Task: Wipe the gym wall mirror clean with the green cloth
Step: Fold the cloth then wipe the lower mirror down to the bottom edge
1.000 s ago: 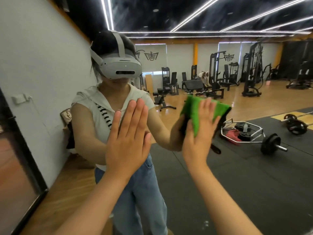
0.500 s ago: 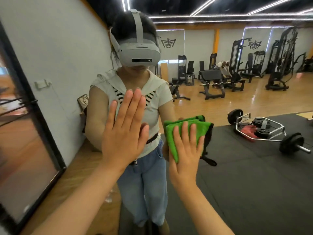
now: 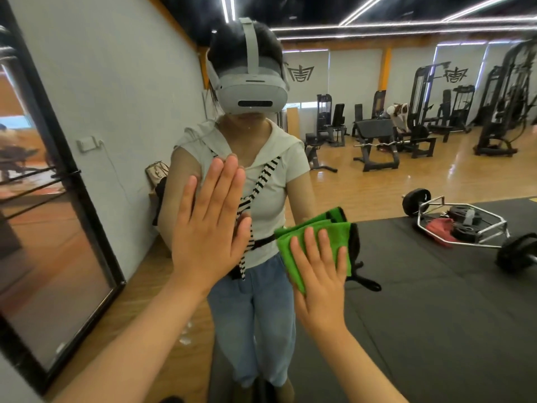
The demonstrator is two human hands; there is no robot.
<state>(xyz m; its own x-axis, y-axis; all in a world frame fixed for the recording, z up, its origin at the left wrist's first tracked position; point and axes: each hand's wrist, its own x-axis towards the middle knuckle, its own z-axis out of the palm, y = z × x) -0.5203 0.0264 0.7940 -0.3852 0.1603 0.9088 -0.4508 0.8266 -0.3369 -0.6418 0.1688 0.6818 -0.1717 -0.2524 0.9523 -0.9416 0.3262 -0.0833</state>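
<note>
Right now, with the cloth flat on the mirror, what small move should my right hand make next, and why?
Probably slide the right hand and green cloth a little down and left across the mirror, palm flat. Straight fingers already press the cloth to the glass, the left hand lies flat beside it, and pale specks lower down may be marks.

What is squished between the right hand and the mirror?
The folded green cloth. The right hand presses it flat against the mirror with straight fingers, as the head view shows.
</note>
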